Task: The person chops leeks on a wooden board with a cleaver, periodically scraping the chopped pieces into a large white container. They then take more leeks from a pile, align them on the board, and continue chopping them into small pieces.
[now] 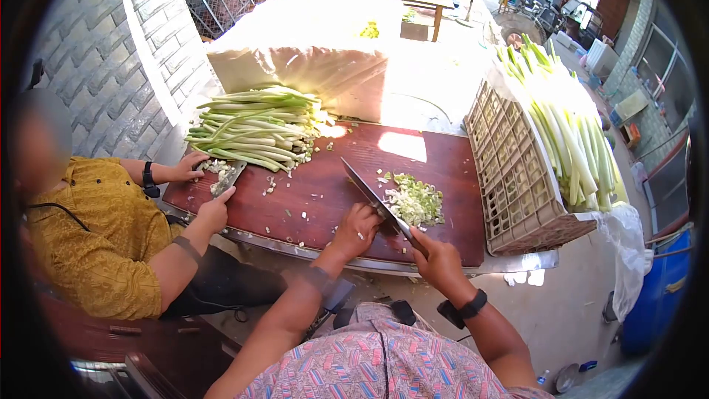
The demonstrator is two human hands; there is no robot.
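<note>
My right hand (443, 262) grips the handle of a large kitchen knife (369, 193), whose blade slants up and to the left over the dark red table (317, 192). Close to the near side of the blade is my left hand (357, 230), its fingers curled together. Whatever those fingers may hold is hidden. Small white and green bits stick to the back of this hand. A heap of chopped green onions (415, 201) lies just right of the blade.
Whole green onions (258, 125) are piled at the table's far left. There a co-worker's hand (214, 210) holds another knife (230, 176) over chopped pieces. A plastic crate (517, 170) of long green onions (572, 125) borders the right side. A covered stack (295, 74) stands behind.
</note>
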